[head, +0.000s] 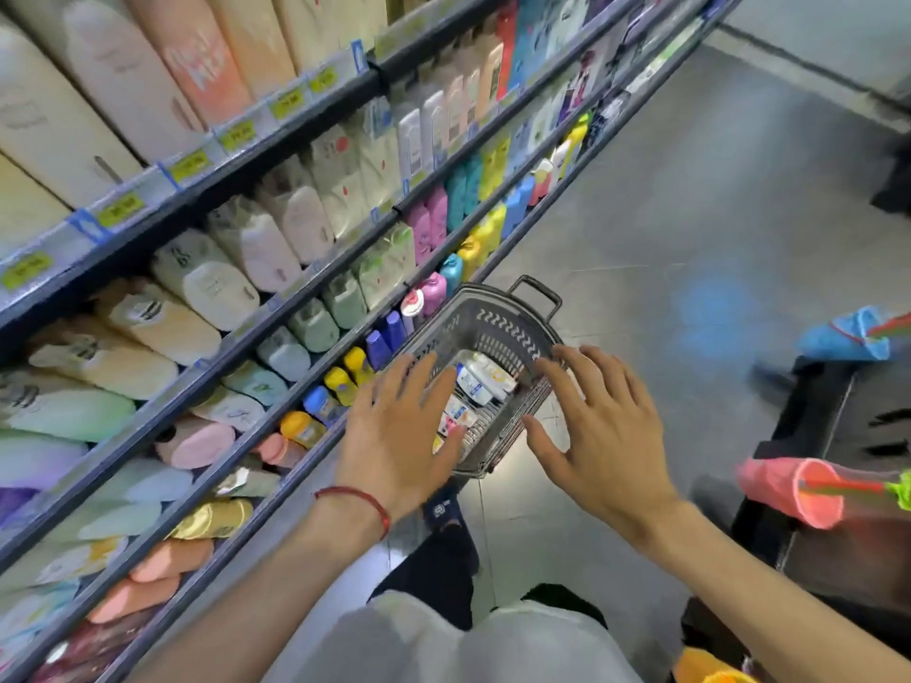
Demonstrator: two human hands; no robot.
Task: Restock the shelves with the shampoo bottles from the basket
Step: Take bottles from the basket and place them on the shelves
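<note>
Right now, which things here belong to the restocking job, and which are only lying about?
Job: basket; shampoo bottles inside it; shelves; left hand and right hand, both open above the basket.
Lying about: blue fabric item; pink fabric item, both at the right.

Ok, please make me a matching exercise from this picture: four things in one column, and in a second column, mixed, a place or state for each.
1 basket
2 left hand
3 right hand
4 shelves

a red string at the wrist
b on the floor, bottles inside
c open, bare wrist
d stocked, at the left

Pairs: 1-b, 2-a, 3-c, 4-d
</note>
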